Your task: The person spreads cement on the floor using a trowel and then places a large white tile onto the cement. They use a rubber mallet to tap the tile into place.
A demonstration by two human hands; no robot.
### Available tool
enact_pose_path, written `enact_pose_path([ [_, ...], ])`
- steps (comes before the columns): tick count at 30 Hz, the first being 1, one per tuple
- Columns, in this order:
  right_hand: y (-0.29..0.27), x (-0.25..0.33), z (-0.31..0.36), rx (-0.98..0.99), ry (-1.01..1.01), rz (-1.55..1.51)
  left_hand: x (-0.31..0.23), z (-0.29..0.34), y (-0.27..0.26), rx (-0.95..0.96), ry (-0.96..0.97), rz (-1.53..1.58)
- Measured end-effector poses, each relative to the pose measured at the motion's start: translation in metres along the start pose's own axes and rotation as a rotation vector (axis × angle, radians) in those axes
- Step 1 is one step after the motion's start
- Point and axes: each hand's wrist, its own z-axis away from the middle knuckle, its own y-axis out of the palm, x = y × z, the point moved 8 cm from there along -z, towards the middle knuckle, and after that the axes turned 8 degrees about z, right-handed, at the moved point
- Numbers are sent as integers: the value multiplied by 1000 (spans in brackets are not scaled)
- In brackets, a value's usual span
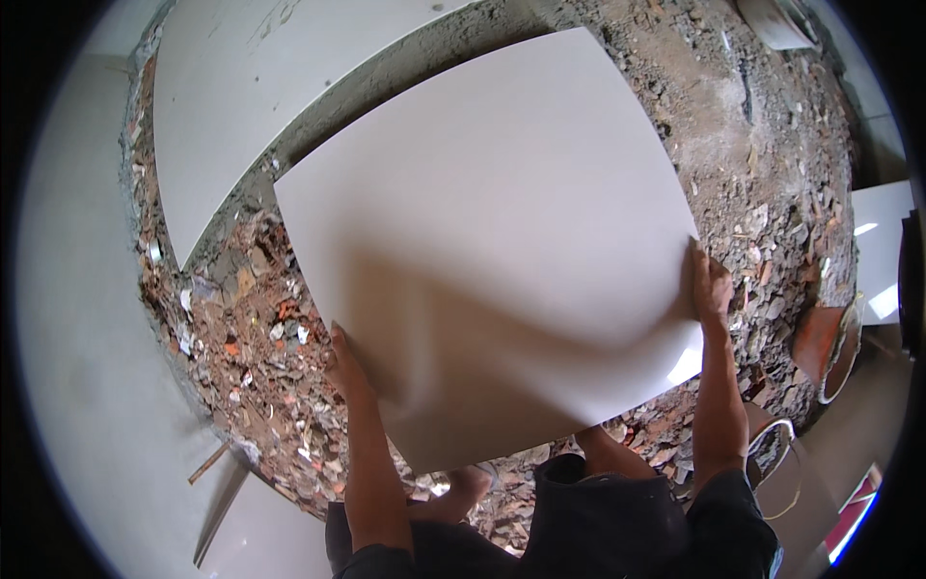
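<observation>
A large, glossy off-white floor tile [492, 203] fills the middle of the view. Both my hands hold it by opposite side edges. My left hand [343, 365] grips the left edge near its lower end, and my right hand [712, 285] is closed on the right edge; the fingers of both partly go out of sight under the tile. Beyond the far edge, another pale tile [241, 96] lies flat, with a strip of wet grey mortar [424, 58] along its side. Whether the held tile touches the ground at its far edge, I cannot tell.
Broken rubble [256, 362] covers the ground around my bare feet. A plain wall [77, 289] runs along the left. To the right stand a reddish bucket [820, 338] and another bucket [769, 449]; a third container [776, 24] is far right. A wooden stick [208, 464] lies lower left.
</observation>
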Motion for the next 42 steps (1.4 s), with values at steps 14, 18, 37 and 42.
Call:
enact_pose_path([
  [14, 24, 132, -108, 159, -22, 2, -54, -68, 75, -38, 54, 115],
  [18, 23, 140, -112, 123, -33, -9, -49, -76, 77, -50, 111, 109],
  [37, 45, 134, -136, 91, -61, 34, -24, -103, 97, -85, 78, 63],
  [42, 51, 130, -133, 65, -79, 18, -15, -115, 91, -121, 48, 37],
])
